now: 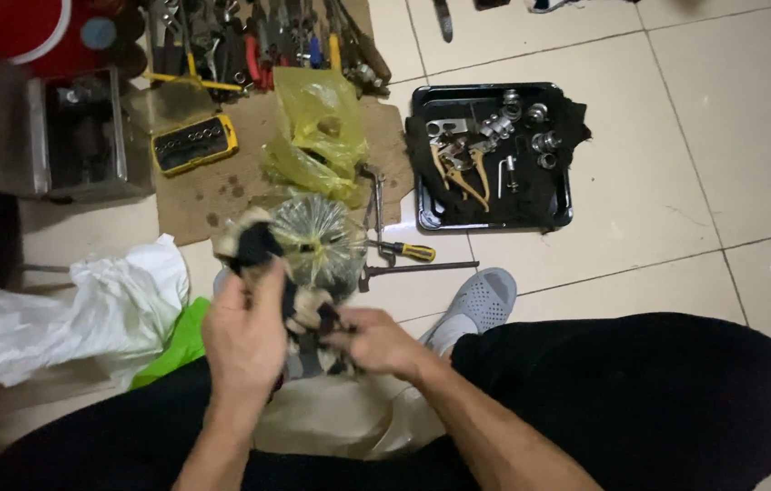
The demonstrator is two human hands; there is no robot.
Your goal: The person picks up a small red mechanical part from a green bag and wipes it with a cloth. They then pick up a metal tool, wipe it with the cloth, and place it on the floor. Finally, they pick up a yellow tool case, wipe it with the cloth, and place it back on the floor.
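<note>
My left hand point(244, 336) and my right hand point(372, 341) are both closed on a dirty black and cream rag or glove point(258, 244) held above my lap. Right behind the cloth is a round metal part wrapped in clear plastic point(317, 238). The part is partly hidden by the cloth and my fingers, so its shape is unclear. A yellow plastic bag point(317, 132) lies just beyond it on brown cardboard point(212, 186).
A black tray point(494, 218) with metal parts on a black cloth sits on the tiled floor ahead right. A screwdriver point(408, 250), a wrench point(376, 195), a yellow bit case point(194, 143) and several hand tools point(258, 41) lie ahead. White bag point(67, 309) at left; grey shoe point(481, 305).
</note>
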